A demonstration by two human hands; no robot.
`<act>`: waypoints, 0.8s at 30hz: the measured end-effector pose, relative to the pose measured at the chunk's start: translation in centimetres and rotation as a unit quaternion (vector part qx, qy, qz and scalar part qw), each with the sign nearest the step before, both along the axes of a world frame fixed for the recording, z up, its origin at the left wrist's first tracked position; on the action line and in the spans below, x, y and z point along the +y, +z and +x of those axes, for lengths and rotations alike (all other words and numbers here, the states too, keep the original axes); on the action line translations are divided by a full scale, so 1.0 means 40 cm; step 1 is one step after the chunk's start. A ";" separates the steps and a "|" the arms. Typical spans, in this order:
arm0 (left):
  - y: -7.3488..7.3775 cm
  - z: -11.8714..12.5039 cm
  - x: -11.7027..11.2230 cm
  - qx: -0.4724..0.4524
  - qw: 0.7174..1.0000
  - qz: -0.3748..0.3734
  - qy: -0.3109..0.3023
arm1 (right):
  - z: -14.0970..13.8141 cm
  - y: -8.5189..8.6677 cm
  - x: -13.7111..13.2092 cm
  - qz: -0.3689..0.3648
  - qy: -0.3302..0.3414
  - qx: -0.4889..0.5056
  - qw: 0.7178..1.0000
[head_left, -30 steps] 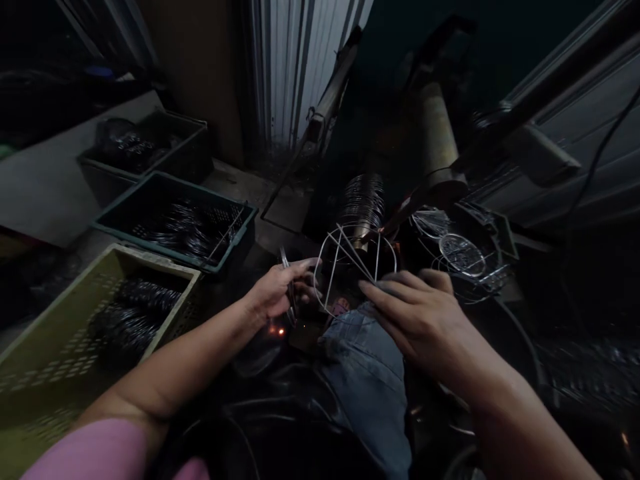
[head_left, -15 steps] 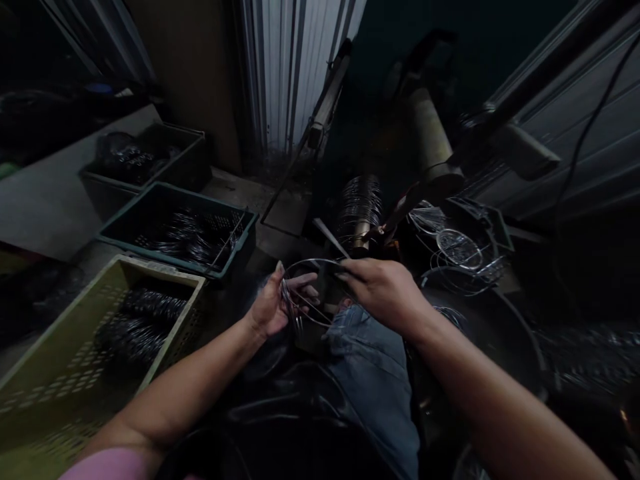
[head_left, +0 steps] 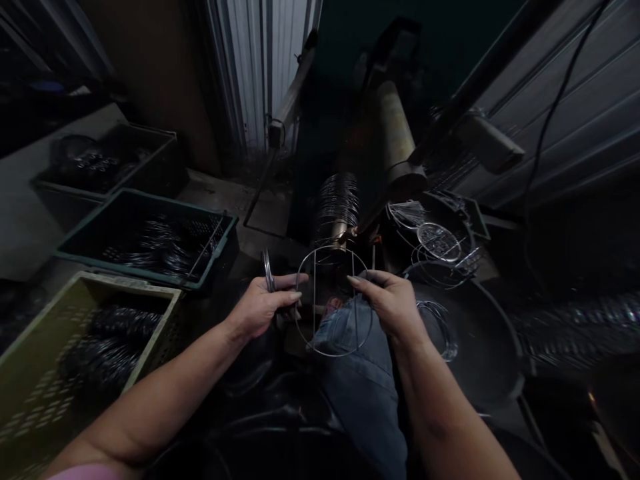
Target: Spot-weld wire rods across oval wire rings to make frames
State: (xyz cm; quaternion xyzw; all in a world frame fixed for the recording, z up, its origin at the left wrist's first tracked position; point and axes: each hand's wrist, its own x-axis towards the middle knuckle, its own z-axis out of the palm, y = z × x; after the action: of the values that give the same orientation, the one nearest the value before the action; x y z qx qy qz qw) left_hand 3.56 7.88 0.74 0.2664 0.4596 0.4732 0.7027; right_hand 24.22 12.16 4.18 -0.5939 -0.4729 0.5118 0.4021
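Note:
Between my two hands a round wire ring (head_left: 335, 355) with two straight wires (head_left: 315, 307) across it is held upright above my knee. My left hand (head_left: 255, 303) pinches its left edge between thumb and fingers. Several more wire rings (head_left: 269, 270) are bunched in that same hand, seen edge-on. My right hand (head_left: 395, 303) grips the ring's right side near the upper end of a crosswire. A thin straight wire (head_left: 373, 257) sticks up behind the right fingers. Beyond the hands, many wire rings (head_left: 339, 200) hang on a metal bar (head_left: 339, 230) of a machine.
At left stand a yellow crate (head_left: 173, 307), a green crate (head_left: 135, 269) and a dark crate (head_left: 65, 190), all holding wire parts. To the right are a wide dark basin (head_left: 485, 347) with wire rings (head_left: 443, 327) and a container of wire pieces (head_left: 440, 241). A cylindrical machine part (head_left: 397, 127) juts overhead.
My right hand has drawn in and now pinches the ring, which has turned to face me with both crosswires showing. The loose strips have swung from view. The camera has turned slightly right.

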 end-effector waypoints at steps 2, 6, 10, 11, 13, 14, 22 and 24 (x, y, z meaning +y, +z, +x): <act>0.012 0.005 0.014 -0.001 1.000 0.001 0.010 | 0.005 0.007 0.019 -0.006 -0.001 0.001 1.000; 0.036 0.014 0.042 -0.010 1.000 -0.003 0.026 | 0.015 0.015 0.056 0.013 0.001 -0.013 1.000; 0.051 0.022 0.063 -0.022 0.999 -0.003 0.032 | 0.012 0.032 0.082 -0.006 -0.013 -0.010 1.000; 0.052 0.023 0.066 -0.024 0.999 -0.001 0.032 | 0.010 0.037 0.085 -0.012 -0.016 -0.004 1.000; 0.053 0.023 0.069 -0.029 0.999 0.004 0.030 | 0.005 0.045 0.089 -0.016 -0.020 0.008 1.000; 0.052 0.023 0.070 -0.031 0.999 0.006 0.028 | 0.004 0.047 0.090 -0.017 -0.019 0.012 1.000; 0.051 0.020 0.071 -0.016 1.000 0.011 0.015 | 0.040 0.021 0.060 -0.046 -0.038 0.123 0.991; 0.054 0.027 0.078 -0.016 1.000 0.013 -0.002 | 0.056 0.015 0.037 -0.051 -0.064 0.133 0.988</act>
State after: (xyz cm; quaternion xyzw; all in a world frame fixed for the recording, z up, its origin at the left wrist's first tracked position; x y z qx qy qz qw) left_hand 4.65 10.98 2.88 0.2690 0.4412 0.4820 0.7076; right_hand 26.46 13.66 4.78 -0.5693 -0.3490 0.5829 0.4630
